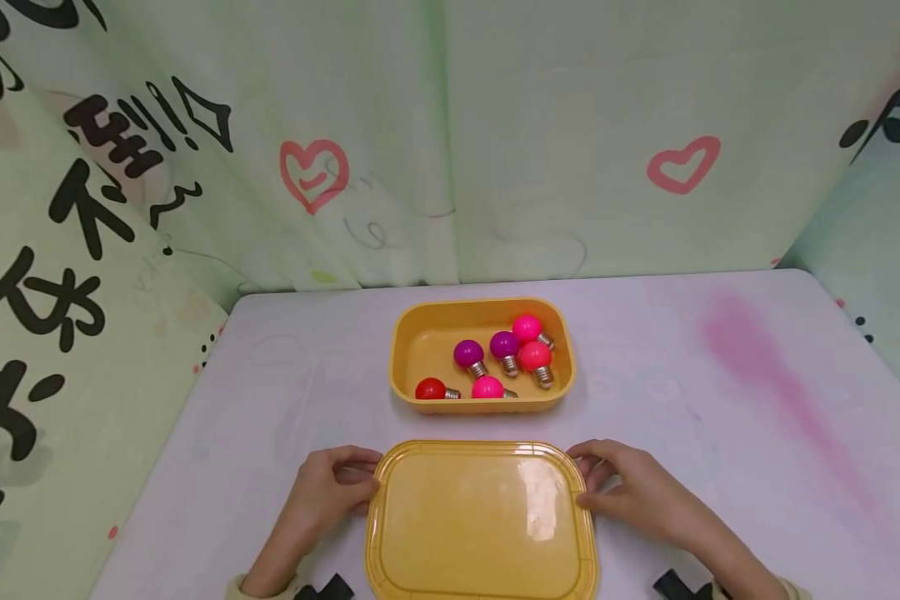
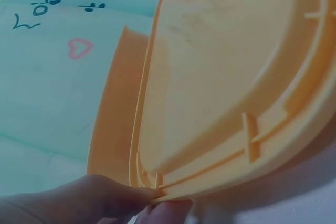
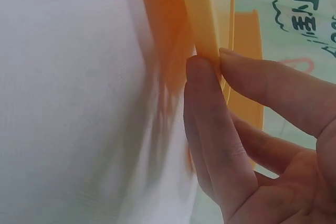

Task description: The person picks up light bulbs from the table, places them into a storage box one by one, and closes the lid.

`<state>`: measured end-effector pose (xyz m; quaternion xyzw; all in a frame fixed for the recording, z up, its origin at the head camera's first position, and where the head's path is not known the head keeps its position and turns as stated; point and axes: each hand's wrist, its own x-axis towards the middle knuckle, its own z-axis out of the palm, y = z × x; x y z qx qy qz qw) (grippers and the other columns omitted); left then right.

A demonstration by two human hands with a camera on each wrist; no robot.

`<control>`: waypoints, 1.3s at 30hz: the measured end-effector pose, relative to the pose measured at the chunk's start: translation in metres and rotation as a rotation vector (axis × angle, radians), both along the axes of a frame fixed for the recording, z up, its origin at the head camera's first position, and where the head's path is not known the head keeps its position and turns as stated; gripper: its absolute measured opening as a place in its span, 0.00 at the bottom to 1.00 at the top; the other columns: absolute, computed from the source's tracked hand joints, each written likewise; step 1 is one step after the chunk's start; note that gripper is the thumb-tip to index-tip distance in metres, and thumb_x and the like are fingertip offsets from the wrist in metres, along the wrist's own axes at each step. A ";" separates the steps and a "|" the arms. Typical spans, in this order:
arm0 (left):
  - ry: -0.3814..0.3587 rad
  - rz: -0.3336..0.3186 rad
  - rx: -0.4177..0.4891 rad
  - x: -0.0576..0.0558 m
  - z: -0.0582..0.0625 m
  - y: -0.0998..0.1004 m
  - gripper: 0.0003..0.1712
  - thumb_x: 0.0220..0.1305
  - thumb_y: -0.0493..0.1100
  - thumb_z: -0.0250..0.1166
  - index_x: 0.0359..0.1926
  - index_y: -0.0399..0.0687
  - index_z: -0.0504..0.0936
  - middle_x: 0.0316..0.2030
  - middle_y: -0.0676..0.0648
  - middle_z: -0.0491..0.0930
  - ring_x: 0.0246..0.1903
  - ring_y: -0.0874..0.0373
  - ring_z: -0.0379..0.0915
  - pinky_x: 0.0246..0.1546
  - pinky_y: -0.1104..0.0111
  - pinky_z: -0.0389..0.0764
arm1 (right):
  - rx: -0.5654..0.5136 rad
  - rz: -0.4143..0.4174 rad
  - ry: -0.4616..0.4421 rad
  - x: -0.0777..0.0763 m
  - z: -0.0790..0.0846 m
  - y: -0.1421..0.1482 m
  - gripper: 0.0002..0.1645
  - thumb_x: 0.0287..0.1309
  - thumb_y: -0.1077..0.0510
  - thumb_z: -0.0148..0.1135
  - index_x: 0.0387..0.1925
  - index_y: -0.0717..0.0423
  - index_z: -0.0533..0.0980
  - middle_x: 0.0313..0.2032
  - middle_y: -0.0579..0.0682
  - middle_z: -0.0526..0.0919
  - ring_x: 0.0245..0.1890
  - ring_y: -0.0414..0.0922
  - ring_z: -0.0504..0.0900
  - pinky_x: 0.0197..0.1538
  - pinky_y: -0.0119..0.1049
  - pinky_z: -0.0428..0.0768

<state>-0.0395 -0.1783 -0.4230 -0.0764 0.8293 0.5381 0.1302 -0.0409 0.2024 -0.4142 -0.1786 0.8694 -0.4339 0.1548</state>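
A yellow plastic lid (image 1: pixel 480 525) with rounded corners is held between both hands in front of the box. My left hand (image 1: pixel 341 487) pinches its left edge near the far corner; in the left wrist view the thumb lies on the rim and the lid's ribbed underside (image 2: pixel 220 77) shows. On the opposite edge, my right hand (image 1: pixel 630 492) pinches the rim between thumb and fingers, as the right wrist view also shows. Beyond the lid stands an uncovered yellow box (image 1: pixel 427 333) holding several small bulbs, among them a purple bulb (image 1: pixel 468 354) and a red bulb (image 1: pixel 430 389).
The table (image 1: pixel 285 375) has a white cover with a pink smear (image 1: pixel 765 358) on the right. A pale green curtain (image 1: pixel 540 108) with drawn hearts and black writing hangs behind and along the sides.
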 end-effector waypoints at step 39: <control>0.200 0.087 0.003 -0.025 0.052 0.005 0.13 0.60 0.32 0.70 0.47 0.37 0.85 0.39 0.40 0.86 0.37 0.53 0.84 0.32 0.66 0.87 | -0.021 -0.183 0.079 -0.024 0.056 0.001 0.20 0.59 0.62 0.68 0.53 0.64 0.79 0.44 0.54 0.86 0.37 0.41 0.85 0.39 0.32 0.86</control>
